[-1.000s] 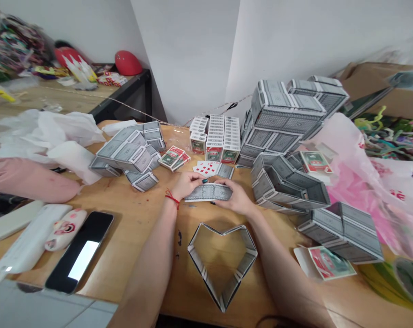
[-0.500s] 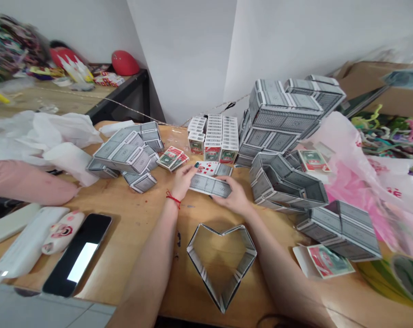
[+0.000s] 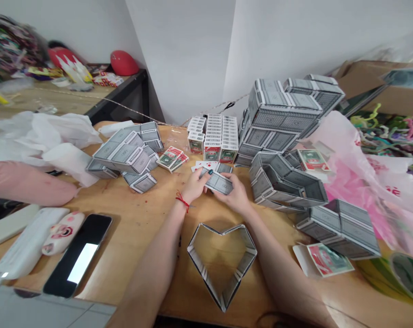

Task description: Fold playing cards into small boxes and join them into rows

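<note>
Grey-backed playing cards [image 3: 219, 183] lie between my two hands, held above the table; how many there are I cannot tell. My left hand [image 3: 195, 184] grips their left end with the thumb on top. Round the right end closes my right hand [image 3: 235, 195]. Just beyond, more playing cards [image 3: 224, 168] lie on the table, some face up with red marks. Nearer to me, between my forearms, stands a heart-shaped frame [image 3: 239, 272] made of folded cards.
Card boxes [image 3: 213, 136] stand in rows at the back. Stacked card-built shapes rise on the right [image 3: 285, 109] and left [image 3: 121, 150]. A phone [image 3: 78, 255] lies at left front, green-yellow tape [image 3: 403, 273] at right front. Pink plastic bags [image 3: 350, 150] line the right side.
My left hand has moved right, closer to my right hand, along the cards. The cards are now tilted more and appear shorter. The heart frame has not moved.
</note>
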`<action>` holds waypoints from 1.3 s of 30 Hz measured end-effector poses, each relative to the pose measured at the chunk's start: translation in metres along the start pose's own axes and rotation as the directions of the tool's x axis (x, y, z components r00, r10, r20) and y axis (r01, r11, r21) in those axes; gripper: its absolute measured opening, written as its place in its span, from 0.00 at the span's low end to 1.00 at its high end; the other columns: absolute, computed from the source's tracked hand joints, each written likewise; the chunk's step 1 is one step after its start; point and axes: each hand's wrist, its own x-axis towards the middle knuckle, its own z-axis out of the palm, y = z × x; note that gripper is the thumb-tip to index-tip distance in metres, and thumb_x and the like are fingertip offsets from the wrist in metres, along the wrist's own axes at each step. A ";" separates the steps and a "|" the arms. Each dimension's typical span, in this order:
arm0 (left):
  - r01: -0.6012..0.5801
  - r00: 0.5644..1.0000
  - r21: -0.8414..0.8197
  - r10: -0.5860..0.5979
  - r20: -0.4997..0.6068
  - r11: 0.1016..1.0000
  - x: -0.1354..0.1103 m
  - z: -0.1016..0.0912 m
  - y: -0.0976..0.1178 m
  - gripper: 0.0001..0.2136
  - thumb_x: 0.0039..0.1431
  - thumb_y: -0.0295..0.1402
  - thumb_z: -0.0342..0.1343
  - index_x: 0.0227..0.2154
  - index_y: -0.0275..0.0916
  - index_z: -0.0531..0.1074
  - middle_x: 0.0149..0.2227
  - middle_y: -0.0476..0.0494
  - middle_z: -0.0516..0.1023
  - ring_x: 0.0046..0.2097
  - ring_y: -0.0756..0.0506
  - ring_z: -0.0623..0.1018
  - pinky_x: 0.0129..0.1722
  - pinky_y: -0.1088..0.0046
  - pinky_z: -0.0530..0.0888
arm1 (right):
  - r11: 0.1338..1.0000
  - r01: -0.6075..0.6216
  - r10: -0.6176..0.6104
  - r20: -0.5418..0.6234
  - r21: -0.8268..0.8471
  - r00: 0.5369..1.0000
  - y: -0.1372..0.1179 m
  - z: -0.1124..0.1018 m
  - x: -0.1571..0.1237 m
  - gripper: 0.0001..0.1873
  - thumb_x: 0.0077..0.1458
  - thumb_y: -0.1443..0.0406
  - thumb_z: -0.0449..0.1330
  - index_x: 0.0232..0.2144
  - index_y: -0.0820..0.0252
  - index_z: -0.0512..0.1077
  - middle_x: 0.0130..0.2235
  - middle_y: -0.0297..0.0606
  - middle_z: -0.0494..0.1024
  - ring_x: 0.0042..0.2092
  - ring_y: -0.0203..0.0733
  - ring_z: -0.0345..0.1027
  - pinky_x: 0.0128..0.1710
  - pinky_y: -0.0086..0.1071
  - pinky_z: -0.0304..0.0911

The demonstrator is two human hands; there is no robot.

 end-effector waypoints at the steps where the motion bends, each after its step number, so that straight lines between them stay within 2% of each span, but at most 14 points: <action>1: 0.001 1.000 -0.002 -0.001 -0.001 1.000 0.000 0.001 0.000 0.12 0.53 0.42 0.50 0.24 0.38 0.62 0.11 0.56 0.59 0.13 0.55 0.61 0.13 0.80 0.56 | 1.000 -0.001 0.001 0.001 0.005 1.000 0.000 0.000 0.000 0.27 0.38 0.60 0.62 0.42 0.60 0.63 0.41 0.42 0.72 0.41 0.45 0.66 0.41 0.38 0.62; 5: 0.000 1.000 -0.024 0.000 -0.005 1.000 -0.001 0.001 0.002 0.13 0.53 0.43 0.50 0.25 0.37 0.62 0.12 0.56 0.60 0.14 0.55 0.61 0.14 0.80 0.56 | 1.000 0.021 -0.021 0.001 0.015 1.000 -0.001 -0.001 0.001 0.28 0.39 0.60 0.62 0.44 0.61 0.61 0.43 0.43 0.70 0.43 0.44 0.65 0.43 0.38 0.61; 9: -0.008 0.997 -0.031 0.006 -0.073 0.999 0.002 -0.002 -0.001 0.14 0.54 0.43 0.49 0.25 0.37 0.63 0.13 0.56 0.60 0.14 0.55 0.60 0.15 0.80 0.55 | 0.995 0.095 -0.095 -0.003 -0.016 0.996 -0.002 0.000 0.002 0.27 0.39 0.61 0.62 0.43 0.60 0.62 0.43 0.43 0.69 0.45 0.44 0.64 0.45 0.38 0.60; 13: -0.011 0.994 0.001 0.011 -0.108 1.000 0.003 -0.003 -0.005 0.16 0.55 0.43 0.47 0.20 0.37 0.61 0.11 0.55 0.58 0.15 0.54 0.59 0.16 0.79 0.55 | 0.996 0.078 -0.078 -0.010 -0.031 0.997 0.000 0.001 0.002 0.25 0.39 0.60 0.62 0.42 0.60 0.64 0.41 0.42 0.71 0.43 0.44 0.65 0.43 0.37 0.61; 18: -0.082 0.984 0.096 0.096 -0.147 0.992 0.004 -0.003 -0.006 0.15 0.54 0.41 0.49 0.18 0.36 0.61 0.15 0.52 0.62 0.20 0.54 0.61 0.20 0.78 0.57 | 0.998 0.065 -0.065 -0.017 -0.025 0.998 0.002 0.003 0.000 0.25 0.39 0.60 0.62 0.42 0.60 0.64 0.42 0.42 0.72 0.43 0.44 0.66 0.43 0.37 0.61; 21: -0.080 0.984 0.092 0.093 -0.152 0.993 0.004 -0.003 -0.006 0.15 0.52 0.41 0.51 0.17 0.36 0.62 0.16 0.52 0.62 0.20 0.54 0.61 0.20 0.78 0.56 | 0.998 0.066 -0.066 -0.013 -0.012 0.998 0.001 0.004 0.000 0.25 0.40 0.60 0.62 0.42 0.60 0.64 0.42 0.42 0.72 0.43 0.44 0.66 0.43 0.37 0.61; 25: -0.016 0.991 -0.095 0.004 -0.130 0.995 0.002 -0.002 -0.003 0.13 0.50 0.41 0.53 0.22 0.36 0.66 0.14 0.54 0.61 0.17 0.55 0.60 0.16 0.78 0.56 | 0.996 0.087 -0.088 -0.025 -0.013 0.996 -0.001 0.005 0.001 0.26 0.40 0.61 0.62 0.44 0.60 0.63 0.43 0.42 0.71 0.45 0.44 0.65 0.45 0.37 0.60; 28: 0.025 0.997 -0.271 -0.045 -0.067 0.962 -0.001 0.002 0.000 0.12 0.46 0.40 0.57 0.30 0.37 0.68 0.18 0.54 0.66 0.17 0.55 0.63 0.16 0.79 0.59 | 0.998 0.050 -0.054 -0.112 -0.037 0.992 -0.002 0.005 0.002 0.26 0.42 0.60 0.61 0.46 0.60 0.62 0.44 0.44 0.69 0.45 0.45 0.64 0.46 0.39 0.59; 31: 0.057 0.997 -0.283 -0.068 -0.026 0.957 -0.001 0.006 0.003 0.14 0.40 0.36 0.62 0.32 0.35 0.71 0.24 0.49 0.73 0.22 0.52 0.69 0.21 0.77 0.66 | 0.998 0.060 -0.064 -0.113 -0.033 0.992 -0.002 0.003 0.001 0.29 0.43 0.58 0.61 0.48 0.59 0.60 0.46 0.45 0.67 0.48 0.46 0.61 0.48 0.41 0.58; 33: 0.050 0.993 -0.294 -0.078 -0.083 0.954 0.001 0.005 0.002 0.14 0.38 0.34 0.63 0.30 0.34 0.73 0.28 0.45 0.76 0.27 0.50 0.72 0.27 0.75 0.69 | 0.995 0.100 -0.100 -0.053 0.003 0.994 0.000 0.002 0.000 0.31 0.45 0.56 0.59 0.51 0.59 0.57 0.50 0.46 0.65 0.51 0.47 0.59 0.50 0.41 0.57; 36: -0.024 0.963 -0.445 -0.098 -0.250 0.895 0.007 -0.002 -0.001 0.13 0.38 0.33 0.63 0.29 0.34 0.73 0.32 0.44 0.77 0.32 0.47 0.75 0.33 0.71 0.71 | 0.994 0.101 -0.100 -0.010 0.032 0.995 0.002 0.002 -0.001 0.28 0.54 0.56 0.49 0.55 0.59 0.52 0.55 0.46 0.61 0.55 0.44 0.56 0.52 0.40 0.55; 39: -0.117 0.944 -0.566 -0.086 -0.320 0.816 0.011 -0.013 -0.003 0.11 0.39 0.32 0.62 0.28 0.34 0.72 0.33 0.43 0.77 0.35 0.46 0.76 0.38 0.68 0.71 | 0.995 0.053 -0.050 0.038 -0.079 0.998 0.006 0.004 -0.001 0.27 0.57 0.57 0.44 0.57 0.61 0.50 0.56 0.46 0.59 0.57 0.44 0.53 0.54 0.41 0.53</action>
